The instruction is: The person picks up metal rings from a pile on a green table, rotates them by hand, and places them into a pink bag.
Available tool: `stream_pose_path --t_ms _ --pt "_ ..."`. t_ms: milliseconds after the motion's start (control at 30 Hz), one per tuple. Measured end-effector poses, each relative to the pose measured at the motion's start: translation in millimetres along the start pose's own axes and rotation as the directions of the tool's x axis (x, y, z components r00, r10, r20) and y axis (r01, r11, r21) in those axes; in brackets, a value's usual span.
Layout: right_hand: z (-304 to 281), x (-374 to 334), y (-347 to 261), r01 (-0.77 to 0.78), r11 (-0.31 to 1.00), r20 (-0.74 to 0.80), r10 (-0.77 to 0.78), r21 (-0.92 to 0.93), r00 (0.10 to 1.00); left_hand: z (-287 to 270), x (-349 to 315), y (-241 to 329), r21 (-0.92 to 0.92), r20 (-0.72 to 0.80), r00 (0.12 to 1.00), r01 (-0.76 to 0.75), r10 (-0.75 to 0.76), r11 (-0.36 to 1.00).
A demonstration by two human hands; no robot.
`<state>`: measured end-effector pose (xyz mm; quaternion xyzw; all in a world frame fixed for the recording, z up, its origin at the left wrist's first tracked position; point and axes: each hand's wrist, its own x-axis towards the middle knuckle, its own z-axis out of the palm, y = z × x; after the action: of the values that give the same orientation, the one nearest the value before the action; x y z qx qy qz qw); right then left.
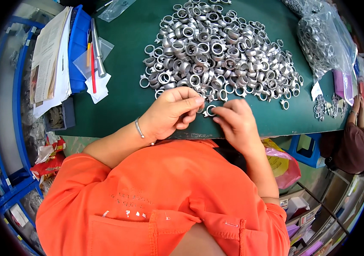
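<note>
Near the front edge of the green table, my right hand [236, 121] pinches a silver metal ring [210, 111] between thumb and fingers. Just left of it, my left hand [171, 112] is closed with thumb against forefinger. The curved edge of another metal ring [201, 109] shows at its fingertips, mostly covered. Both hands are close together, a small gap between their fingertips. Beyond them spreads a large heap of loose metal rings [216, 49], many with a small tab on the rim. A single ring [284, 104] lies apart at the heap's right.
At left, a blue tray [77, 51] stands beside stacked papers [51, 55], pens and a metal tool [98, 51]. A clear bag of rings [318, 42] sits at far right, near small ring clusters [329, 106]. A blue stool [306, 149] and another person's arm [355, 128] are at right.
</note>
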<state>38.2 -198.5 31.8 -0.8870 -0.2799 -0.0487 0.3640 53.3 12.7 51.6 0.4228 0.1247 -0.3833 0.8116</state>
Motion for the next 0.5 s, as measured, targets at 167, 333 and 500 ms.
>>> stream_pose_path --t_ms 167,333,500 --pt "12.5 -6.0 5.2 -0.119 0.961 -0.035 0.132 0.25 0.991 4.7 -0.9 0.5 0.313 -0.031 0.994 -0.087 0.102 0.946" --pt "9.2 -14.8 -10.0 -0.366 0.596 0.12 0.411 0.715 0.904 13.1 -0.5 -4.5 0.37 -0.002 0.998 -0.053 0.058 0.928" --pt "4.0 -6.5 -12.4 -0.05 0.865 -0.137 0.135 0.499 0.981 13.6 4.6 -8.1 0.539 0.124 0.933 -0.35 0.338 0.767"
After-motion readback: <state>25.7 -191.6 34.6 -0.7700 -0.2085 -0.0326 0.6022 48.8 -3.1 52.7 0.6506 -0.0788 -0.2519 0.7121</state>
